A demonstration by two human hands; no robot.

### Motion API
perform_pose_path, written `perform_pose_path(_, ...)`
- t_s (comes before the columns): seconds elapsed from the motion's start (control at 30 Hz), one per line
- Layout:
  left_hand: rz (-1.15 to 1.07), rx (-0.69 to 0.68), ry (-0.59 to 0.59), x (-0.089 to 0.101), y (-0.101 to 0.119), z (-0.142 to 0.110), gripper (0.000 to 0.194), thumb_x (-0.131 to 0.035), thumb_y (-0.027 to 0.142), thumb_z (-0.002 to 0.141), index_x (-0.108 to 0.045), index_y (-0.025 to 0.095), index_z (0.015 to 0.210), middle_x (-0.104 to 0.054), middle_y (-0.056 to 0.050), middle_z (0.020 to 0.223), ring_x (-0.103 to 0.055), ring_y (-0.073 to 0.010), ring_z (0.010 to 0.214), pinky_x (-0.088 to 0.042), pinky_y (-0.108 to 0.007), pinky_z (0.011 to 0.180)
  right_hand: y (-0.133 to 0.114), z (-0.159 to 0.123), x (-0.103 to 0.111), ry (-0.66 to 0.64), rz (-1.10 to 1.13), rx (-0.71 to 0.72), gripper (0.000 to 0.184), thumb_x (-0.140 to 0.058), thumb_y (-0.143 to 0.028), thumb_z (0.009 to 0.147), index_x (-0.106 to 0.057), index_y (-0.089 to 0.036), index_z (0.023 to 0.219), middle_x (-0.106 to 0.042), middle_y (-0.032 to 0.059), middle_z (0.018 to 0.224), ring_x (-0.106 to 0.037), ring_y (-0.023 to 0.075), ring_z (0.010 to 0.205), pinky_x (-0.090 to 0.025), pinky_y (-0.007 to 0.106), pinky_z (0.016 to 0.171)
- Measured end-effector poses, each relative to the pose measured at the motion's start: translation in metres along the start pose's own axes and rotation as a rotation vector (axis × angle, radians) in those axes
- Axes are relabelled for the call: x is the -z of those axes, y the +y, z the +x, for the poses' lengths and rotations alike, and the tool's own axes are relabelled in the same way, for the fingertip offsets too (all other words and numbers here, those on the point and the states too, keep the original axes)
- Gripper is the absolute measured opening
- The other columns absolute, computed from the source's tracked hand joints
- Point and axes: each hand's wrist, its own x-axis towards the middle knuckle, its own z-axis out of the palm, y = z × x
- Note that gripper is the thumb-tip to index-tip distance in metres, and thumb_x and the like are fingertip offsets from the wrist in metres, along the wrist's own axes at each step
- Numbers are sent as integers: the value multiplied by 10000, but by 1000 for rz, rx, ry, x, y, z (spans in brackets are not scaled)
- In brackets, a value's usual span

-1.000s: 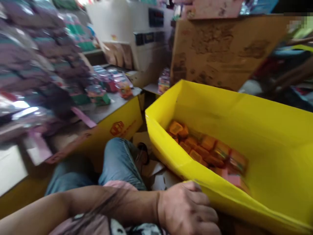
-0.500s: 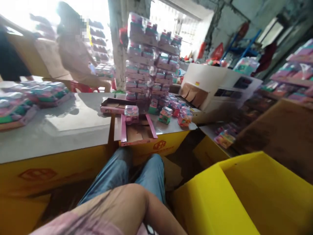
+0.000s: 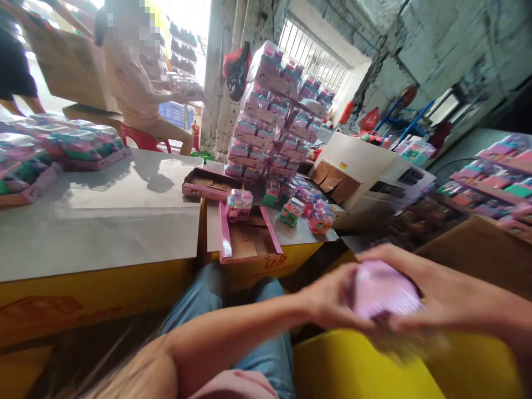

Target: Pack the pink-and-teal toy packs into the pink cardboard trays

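Note:
Over the yellow bin, my left hand [image 3: 332, 296] and my right hand [image 3: 430, 282] grip a lilac pack [image 3: 384, 291] from both sides. Its surface is shiny and blurred by motion; my fingers cover its edges. A pink cardboard tray [image 3: 251, 256] lies on the table in front of my knees, with one small clear-topped pink box [image 3: 239, 205] in its back left corner. To the tray's right stand a green-based box [image 3: 291, 212] and a pink-and-orange box [image 3: 321, 217].
The yellow bin [image 3: 328, 363] stands right of my legs. Behind the tray are another cardboard tray [image 3: 208, 185] and a tall stack of packed trays [image 3: 266, 111]. A white machine [image 3: 353, 155] stands further right. Filled trays [image 3: 89, 147] lie at left, near a seated person [image 3: 133, 83].
Both hands have come into view at the right, holding the lilac pack. The view has shifted, so the table things appear further right. The seated person's arms now reach forward.

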Motion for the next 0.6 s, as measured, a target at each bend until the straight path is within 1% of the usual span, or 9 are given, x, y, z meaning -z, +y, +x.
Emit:
perform_pose_path(0.1, -308, 66, 340, 68, -25, -16, 960, -818, 456, 712, -316, 132, 1463, -540, -177, 1364, -570, -302, 1224, -488, -409, 1047, -5, 89, 0, -164, 186, -10, 1072, -843, -527, 646, -329, -269, 1551, -557, 95, 1403, -616, 268, 1197, -524, 363, 1036)
perform_pose_path(0.17, -325, 64, 442, 104, -38, -26, 944, -785, 474, 745, -296, 142, 1480, -542, -173, 1345, -565, -295, 1218, -480, -417, 1045, -5, 147, -5, -228, 259, 62, 1059, -815, -503, 682, -302, -212, 1562, -582, 98, 1375, -626, 257, 1170, -515, 352, 1025)
perform_pose_path(0.27, 75, 98, 542, 152, -56, -43, 821, -710, 498, 814, -357, 150, 1469, -525, -174, 1347, -533, -297, 1234, -457, -450, 1060, 5, 214, -14, -254, 96, 75, 994, -815, -435, 679, -368, -214, 1539, -617, 84, 1309, -632, 246, 1124, -505, 317, 990)
perform_pose_path(0.3, 280, 114, 629, 168, -62, -50, 743, -682, 486, 839, -406, 158, 1445, -520, -168, 1351, -513, -300, 1248, -437, -464, 1079, 11, 232, -18, -246, -27, 34, 994, -825, -427, 662, -389, -223, 1532, -616, 95, 1292, -628, 262, 1118, -499, 333, 985)
perform_pose_path(0.37, 657, 178, 890, 203, -77, -70, 566, -622, 418, 881, -499, 159, 1368, -529, -156, 1327, -485, -301, 1257, -393, -479, 1113, 29, 263, -28, -227, -323, -98, 1004, -849, -431, 631, -419, -252, 1520, -603, 137, 1261, -616, 318, 1119, -489, 398, 972)
perform_pose_path(0.43, 865, 359, 1130, 236, -93, -94, 477, -580, 348, 885, -545, 117, 1301, -543, -177, 1283, -487, -320, 1236, -382, -493, 1114, 50, 290, -44, -252, -573, -239, 1023, -880, -441, 593, -441, -294, 1506, -571, 179, 1270, -595, 384, 1134, -473, 479, 952)
perform_pose_path(0.47, 914, 485, 1196, 251, -101, -105, 473, -578, 334, 875, -551, 87, 1278, -546, -196, 1260, -495, -336, 1219, -389, -499, 1102, 62, 301, -54, -277, -646, -291, 1022, -892, -442, 577, -458, -309, 1494, -548, 194, 1299, -578, 410, 1156, -461, 515, 949)
perform_pose_path(0.53, 985, 668, 1195, 276, -113, -123, 527, -613, 358, 842, -546, 48, 1263, -537, -224, 1251, -493, -365, 1217, -386, -511, 1098, 82, 319, -77, -306, -692, -334, 994, -916, -410, 548, -515, -319, 1452, -521, 205, 1351, -540, 446, 1204, -422, 587, 970)
perform_pose_path(0.6, 1058, 672, 1086, 297, -120, -129, 632, -655, 417, 811, -516, 53, 1308, -518, -223, 1285, -466, -369, 1262, -361, -507, 1123, 96, 333, -100, -264, -650, -317, 957, -945, -305, 504, -586, -304, 1392, -550, 202, 1338, -527, 461, 1215, -378, 650, 994)
